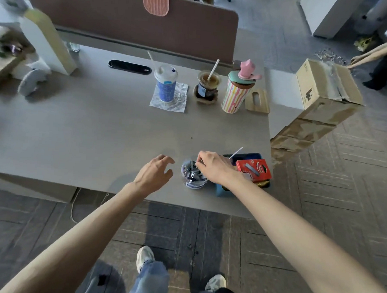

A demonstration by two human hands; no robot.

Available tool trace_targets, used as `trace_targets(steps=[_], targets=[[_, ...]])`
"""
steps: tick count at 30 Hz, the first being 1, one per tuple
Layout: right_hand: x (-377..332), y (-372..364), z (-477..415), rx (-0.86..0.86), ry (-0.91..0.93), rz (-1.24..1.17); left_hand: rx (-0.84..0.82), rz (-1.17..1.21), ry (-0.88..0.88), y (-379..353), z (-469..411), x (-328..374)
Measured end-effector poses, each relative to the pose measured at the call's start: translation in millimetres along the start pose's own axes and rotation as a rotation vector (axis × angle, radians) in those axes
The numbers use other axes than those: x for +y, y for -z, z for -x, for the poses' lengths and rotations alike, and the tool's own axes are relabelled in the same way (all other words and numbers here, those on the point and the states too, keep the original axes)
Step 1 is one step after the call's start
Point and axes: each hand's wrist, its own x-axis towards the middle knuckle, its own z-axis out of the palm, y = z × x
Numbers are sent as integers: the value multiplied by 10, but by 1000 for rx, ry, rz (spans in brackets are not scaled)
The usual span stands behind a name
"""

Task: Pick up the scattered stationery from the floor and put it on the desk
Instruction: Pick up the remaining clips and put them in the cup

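Right hand is over the clear tub of binder clips near the desk front edge. Its thumb and forefinger pinch a small clip right above the tub's mouth, at the far rim. Left hand hovers just left of the tub, fingers loosely curled, holding nothing. Red staple box lies on the blue tray just right of the tub.

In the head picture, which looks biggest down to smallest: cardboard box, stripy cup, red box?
Cardboard box, largest.
Stripy cup, next.
Red box, smallest, though it sits nearer the camera, so true sizes are unsure.
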Motion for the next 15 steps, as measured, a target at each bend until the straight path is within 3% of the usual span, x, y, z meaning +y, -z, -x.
trace_targets(steps=[8,15], targets=[[-118,-296,-392,-59,19,97,28,8,32,83,205,-236],[-59,-432,-424,-92,-1,28,23,8,20,71,264,-273]])
